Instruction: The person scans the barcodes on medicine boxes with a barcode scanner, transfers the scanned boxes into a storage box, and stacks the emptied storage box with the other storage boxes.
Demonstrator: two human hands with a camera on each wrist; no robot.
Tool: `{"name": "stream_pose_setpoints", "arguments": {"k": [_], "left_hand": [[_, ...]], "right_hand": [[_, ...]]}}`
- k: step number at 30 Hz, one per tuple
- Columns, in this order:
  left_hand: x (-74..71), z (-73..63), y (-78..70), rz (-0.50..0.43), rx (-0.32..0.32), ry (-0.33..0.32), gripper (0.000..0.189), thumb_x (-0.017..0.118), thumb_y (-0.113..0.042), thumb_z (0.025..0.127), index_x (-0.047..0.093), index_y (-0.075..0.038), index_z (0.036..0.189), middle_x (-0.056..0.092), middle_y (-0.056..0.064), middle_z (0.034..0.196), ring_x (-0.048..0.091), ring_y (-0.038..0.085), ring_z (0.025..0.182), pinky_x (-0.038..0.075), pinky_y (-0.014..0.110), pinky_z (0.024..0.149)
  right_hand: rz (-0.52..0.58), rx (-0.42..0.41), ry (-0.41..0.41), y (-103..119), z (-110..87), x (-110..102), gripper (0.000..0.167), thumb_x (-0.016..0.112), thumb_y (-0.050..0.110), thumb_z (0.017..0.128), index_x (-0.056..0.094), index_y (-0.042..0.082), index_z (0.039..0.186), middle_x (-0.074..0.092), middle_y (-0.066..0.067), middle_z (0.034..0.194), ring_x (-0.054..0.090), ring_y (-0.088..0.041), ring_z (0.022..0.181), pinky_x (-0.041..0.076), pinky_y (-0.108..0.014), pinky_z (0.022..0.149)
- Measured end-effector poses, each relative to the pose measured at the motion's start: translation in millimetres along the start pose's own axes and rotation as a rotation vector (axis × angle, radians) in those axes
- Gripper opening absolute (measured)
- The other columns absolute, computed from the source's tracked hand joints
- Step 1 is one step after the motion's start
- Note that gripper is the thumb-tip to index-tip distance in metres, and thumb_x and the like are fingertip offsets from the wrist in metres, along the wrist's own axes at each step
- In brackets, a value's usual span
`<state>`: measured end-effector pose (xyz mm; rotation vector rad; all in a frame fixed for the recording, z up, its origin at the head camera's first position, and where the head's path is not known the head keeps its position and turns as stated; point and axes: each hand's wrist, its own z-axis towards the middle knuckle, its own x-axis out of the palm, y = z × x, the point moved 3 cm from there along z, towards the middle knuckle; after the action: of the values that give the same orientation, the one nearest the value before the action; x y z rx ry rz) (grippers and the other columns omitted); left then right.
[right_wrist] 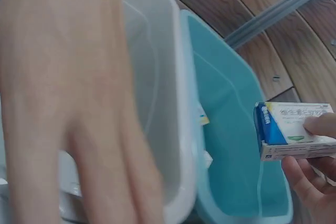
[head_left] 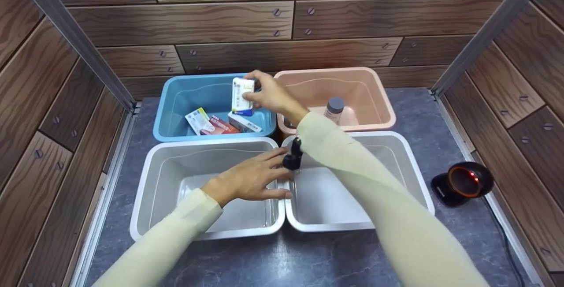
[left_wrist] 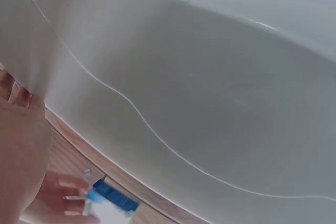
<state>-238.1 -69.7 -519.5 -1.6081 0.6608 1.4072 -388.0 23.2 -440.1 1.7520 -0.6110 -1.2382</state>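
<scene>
My right hand (head_left: 276, 96) pinches a white and blue medicine box (head_left: 241, 94) between thumb and fingers, held upright over the blue bin (head_left: 159, 119). In the right wrist view the medicine box (right_wrist: 286, 129) shows a yellow stripe and a blue end. Inside the blue bin lie a white box with yellow and blue (head_left: 198, 119), a red box (head_left: 224, 125) and a white box with a barcode (head_left: 245, 123). My left hand (head_left: 253, 177) rests with its fingers extended at the adjoining rims of the left grey-white bin (head_left: 140, 190) and right grey-white bin (head_left: 423, 181).
A peach bin (head_left: 387, 106) at the back right holds a grey-capped bottle (head_left: 335, 108), partly behind my right sleeve. A black scanner (head_left: 462, 183) with red lights stands on the right, its cable (head_left: 502, 234) running forward. Wood-patterned walls (head_left: 229, 22) enclose the table.
</scene>
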Motion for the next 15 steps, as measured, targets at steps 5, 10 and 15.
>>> {"name": "stream_pose_setpoints", "arguments": {"k": [5,10,15], "left_hand": [[-1.2,-0.5,0.8,-0.007,-0.009,0.004,0.054,0.058,-0.062,0.108,0.074,-0.020,0.137,0.048,0.010,0.170,0.027,0.034,0.167,0.026,0.046,0.137],[0.2,-1.0,0.8,-0.037,-0.024,-0.002,0.053,0.059,-0.063,0.107,0.076,-0.022,0.134,0.053,0.009,0.165,0.029,0.033,0.166,0.027,0.045,0.137],[1.2,1.3,0.4,-0.066,-0.011,-0.038,0.051,0.061,-0.062,0.106,0.076,-0.021,0.132,0.061,0.006,0.153,0.038,0.030,0.160,0.031,0.041,0.135]], "right_hand": [[-0.073,0.018,0.037,-8.2,4.4,20.5,0.043,0.073,0.013,0.106,0.059,0.007,0.146,0.069,-0.015,0.124,0.069,-0.016,0.090,0.065,-0.031,0.084],[-0.156,0.030,0.072,-17.1,5.0,36.6,0.039,0.076,0.012,0.103,0.062,0.003,0.138,0.073,-0.017,0.125,0.073,-0.023,0.098,0.066,-0.036,0.086],[-0.223,0.029,0.117,-27.7,4.2,48.1,0.038,0.077,0.008,0.100,0.064,0.000,0.135,0.074,-0.021,0.128,0.073,-0.030,0.108,0.064,-0.042,0.094]]}}
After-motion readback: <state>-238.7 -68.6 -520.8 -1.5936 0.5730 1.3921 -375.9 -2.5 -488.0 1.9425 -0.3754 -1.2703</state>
